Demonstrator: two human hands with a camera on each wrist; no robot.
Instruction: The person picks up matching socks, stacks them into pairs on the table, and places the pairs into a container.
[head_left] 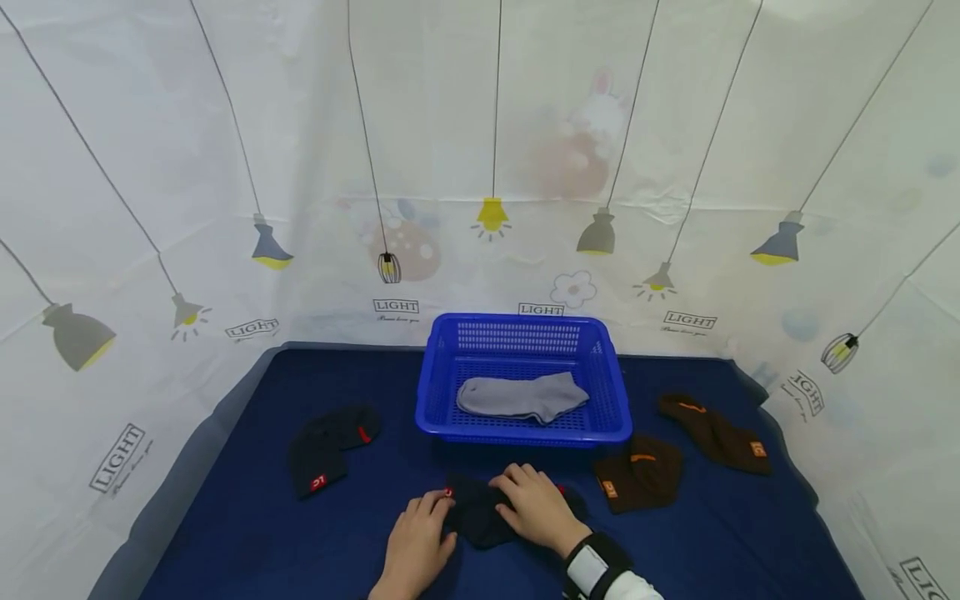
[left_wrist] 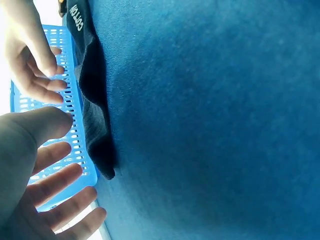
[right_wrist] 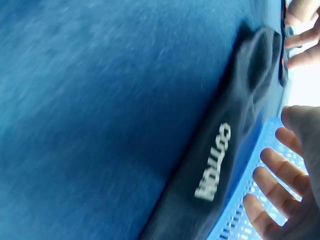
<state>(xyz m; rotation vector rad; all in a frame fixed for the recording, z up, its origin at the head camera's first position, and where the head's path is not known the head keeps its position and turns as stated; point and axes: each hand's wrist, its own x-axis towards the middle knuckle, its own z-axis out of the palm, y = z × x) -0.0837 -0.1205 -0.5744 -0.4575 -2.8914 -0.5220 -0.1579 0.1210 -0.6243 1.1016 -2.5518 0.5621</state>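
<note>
A white sheet printed with hanging lamps and the word LIGHT stands behind and on both sides of the worktop, which is dark blue. At the middle of the worktop's far edge sits a blue basket with slotted walls. Toward the near edge, roughly central, are my hands. My left hand is open, fingers relaxed and slightly spread, at the left end of a black sock. My right hand is also open, its fingers loosely bent above that sock; I cannot tell whether it touches it. White lettering reading COTTON shows on the sock in the right wrist view. Another black sock lies bent near the worktop's left edge. A grey sock lies flat across the basket's floor. One brown sock is near the worktop's right edge; a second brown sock lies folded by the basket's near right corner. Around my right wrist is a black-and-white band.
</note>
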